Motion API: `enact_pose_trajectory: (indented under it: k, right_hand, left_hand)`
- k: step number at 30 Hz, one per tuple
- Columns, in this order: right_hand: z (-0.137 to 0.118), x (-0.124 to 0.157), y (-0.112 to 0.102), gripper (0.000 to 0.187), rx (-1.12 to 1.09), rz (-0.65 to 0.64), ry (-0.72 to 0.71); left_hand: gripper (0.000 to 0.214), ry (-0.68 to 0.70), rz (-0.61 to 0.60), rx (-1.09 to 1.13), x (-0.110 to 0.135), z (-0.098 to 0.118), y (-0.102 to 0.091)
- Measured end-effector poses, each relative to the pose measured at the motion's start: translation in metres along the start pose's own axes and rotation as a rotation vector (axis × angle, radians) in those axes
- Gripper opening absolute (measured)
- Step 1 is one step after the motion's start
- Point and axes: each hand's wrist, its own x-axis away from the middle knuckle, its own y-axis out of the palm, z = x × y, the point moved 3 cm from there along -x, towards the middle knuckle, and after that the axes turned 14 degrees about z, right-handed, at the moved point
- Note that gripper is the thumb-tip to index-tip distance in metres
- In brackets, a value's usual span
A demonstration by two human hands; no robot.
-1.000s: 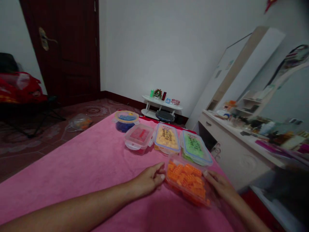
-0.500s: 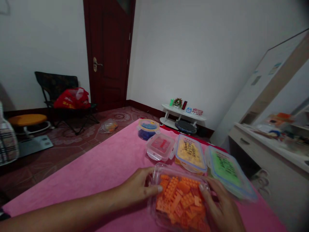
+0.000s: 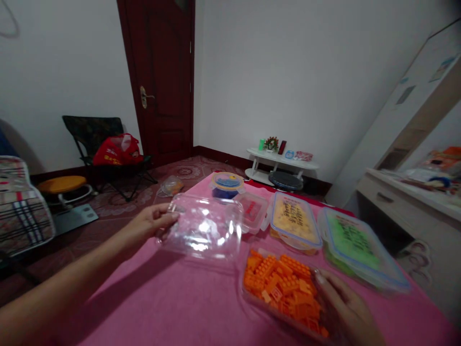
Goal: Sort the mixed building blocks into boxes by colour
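Note:
My left hand (image 3: pixel 149 226) is closed on the edge of a clear plastic lid (image 3: pixel 203 233), holding it above the pink cover (image 3: pixel 162 302), left of the box it came from. That clear box (image 3: pixel 248 300) is uncovered and full of orange bricks (image 3: pixel 283 288). My right hand (image 3: pixel 347 315) rests against the box's right side, fingers curled on its rim. Behind stand a green-filled box (image 3: pixel 355 247), a yellow-filled box (image 3: pixel 295 226), a red-filled box (image 3: pixel 254 211) and a round blue tub (image 3: pixel 226 185), all lidded.
The pink surface drops off to the left onto a patterned floor. A folding chair with a red bag (image 3: pixel 117 151), an orange stool (image 3: pixel 63 185) and a low white shelf (image 3: pixel 283 161) stand beyond. A white dresser (image 3: pixel 406 211) is close on the right.
My left hand has lifted the clear lid off the orange brick box and carried it left. The box has shifted nearer, and the view has swung left.

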Motion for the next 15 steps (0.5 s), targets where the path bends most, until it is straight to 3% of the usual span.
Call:
enact_pose_trajectory:
  k: [4,7,9,11,15]
  right_hand:
    - [0.006,0.002,0.002,0.030,-0.036,-0.044,0.072]
    - [0.010,0.003,0.004,0.032,-0.014,-0.130,0.107]
    - [0.010,0.003,0.004,0.037,0.019,-0.175,0.125]
    - [0.009,0.000,0.001,0.042,0.046,-0.136,0.078]
    - [-0.001,-0.009,-0.012,0.050,0.093,0.169,-0.231]
  left_hand:
    - [0.046,0.146,0.321,-0.154,-0.013,-0.023,-0.057]
    - [0.034,0.415,0.421,-0.387,-0.013,-0.039,-0.069]
    - [0.029,0.596,0.355,-0.519,-0.012,-0.049,-0.065]
    - [0.031,0.675,0.176,-0.634,-0.014,-0.063,-0.060]
    - [0.039,0.583,-0.224,-0.787,-0.019,-0.078,-0.054]
